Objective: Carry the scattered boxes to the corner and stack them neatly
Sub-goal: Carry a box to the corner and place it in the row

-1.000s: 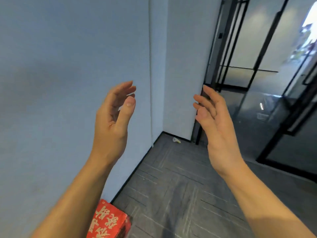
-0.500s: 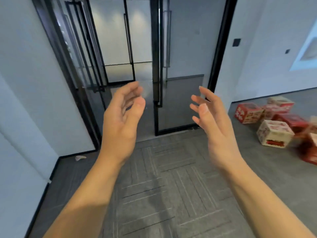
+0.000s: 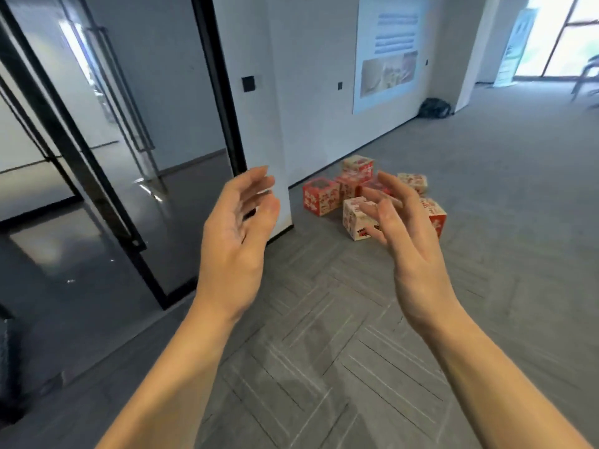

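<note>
Several red and cream printed boxes lie scattered on the grey carpet by the white wall, a few steps ahead. A red box (image 3: 321, 196) sits at the left of the group, a cream box (image 3: 356, 218) at the front, another cream box (image 3: 412, 183) at the far right. My left hand (image 3: 238, 241) and my right hand (image 3: 406, 241) are raised in front of me, palms facing each other, fingers relaxed, holding nothing. My right hand covers part of the group.
Black-framed glass doors (image 3: 97, 150) stand close on the left. A white pillar with a dark switch (image 3: 248, 83) is ahead. A poster (image 3: 387, 50) hangs on the wall, a dark bag (image 3: 434, 108) lies beyond. Grey carpet stretches to the right.
The view has swung right, from the wall corner past the glass doors to the scattered boxes, which now sit ahead of me. Both hands stay raised and hold nothing.
</note>
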